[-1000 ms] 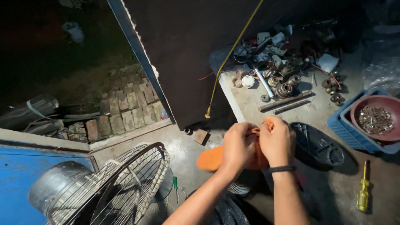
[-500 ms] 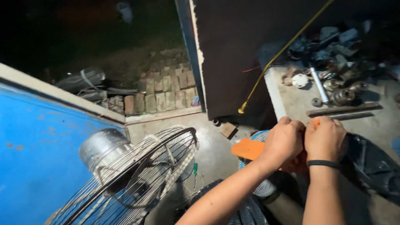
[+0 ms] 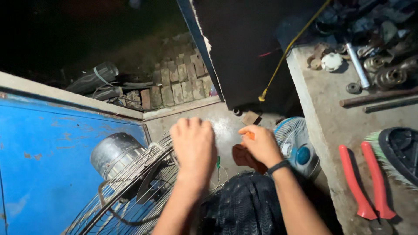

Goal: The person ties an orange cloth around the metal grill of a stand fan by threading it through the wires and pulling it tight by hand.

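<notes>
My left hand (image 3: 193, 146) hovers over the rim of a large wire fan cage (image 3: 130, 191), fingers loosely curled, holding nothing that I can see. My right hand (image 3: 261, 146), with a black band on the wrist, is closed on an orange cloth (image 3: 242, 156) that hangs below the palm. The fan's grey motor housing (image 3: 114, 150) sits left of my left hand. A green-handled screwdriver (image 3: 218, 162) lies on the floor between my hands.
A small blue-and-white fan (image 3: 298, 148) lies on the floor right of my right hand. Red-handled pliers (image 3: 365, 182), a black cover (image 3: 400, 150), rods and metal parts lie on the concrete ledge (image 3: 322, 109). A blue panel (image 3: 48, 165) stands left, a dark board (image 3: 244, 48) behind.
The view has swung left and down. My left hand has let go of the orange cloth and moved left over the fan cage. My right hand keeps the cloth.
</notes>
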